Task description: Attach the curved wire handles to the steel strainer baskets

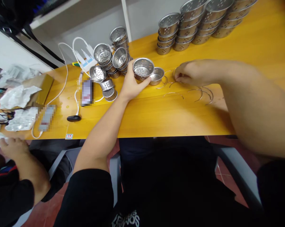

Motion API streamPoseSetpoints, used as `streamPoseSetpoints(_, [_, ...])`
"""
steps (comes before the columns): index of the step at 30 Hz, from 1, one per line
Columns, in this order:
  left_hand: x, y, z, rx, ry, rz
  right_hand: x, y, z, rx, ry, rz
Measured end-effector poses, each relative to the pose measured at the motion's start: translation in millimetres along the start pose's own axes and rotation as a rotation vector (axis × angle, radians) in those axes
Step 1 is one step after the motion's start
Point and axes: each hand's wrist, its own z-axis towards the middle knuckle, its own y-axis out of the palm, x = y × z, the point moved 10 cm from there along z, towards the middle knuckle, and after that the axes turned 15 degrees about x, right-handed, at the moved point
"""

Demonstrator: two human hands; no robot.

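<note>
Left hand (130, 86) grips perforated steel cup (143, 68), fingers closed round its wall, cup upright on yellow table (156, 116). Right of the cup, touching it: a second cup (157, 75). Further right, right hand (187, 74) fingers pinch at wire handles (199, 93), curved, lying flat, nearer this hand.

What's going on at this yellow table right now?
A person sits at the table. The left hand grips a small perforated metal cup; a second cup lies beside it. The right hand pinches at thin wire handles scattered on the wood. More cups are stacked behind. A co-worker's hand shows at lower left.
</note>
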Motion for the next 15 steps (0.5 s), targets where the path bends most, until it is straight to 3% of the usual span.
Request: streamPoseSetpoints(15, [10, -1.7, -2, -0.024, -0.034, -0.027, -12, 6, -2, -0.054, -0.029, -0.128])
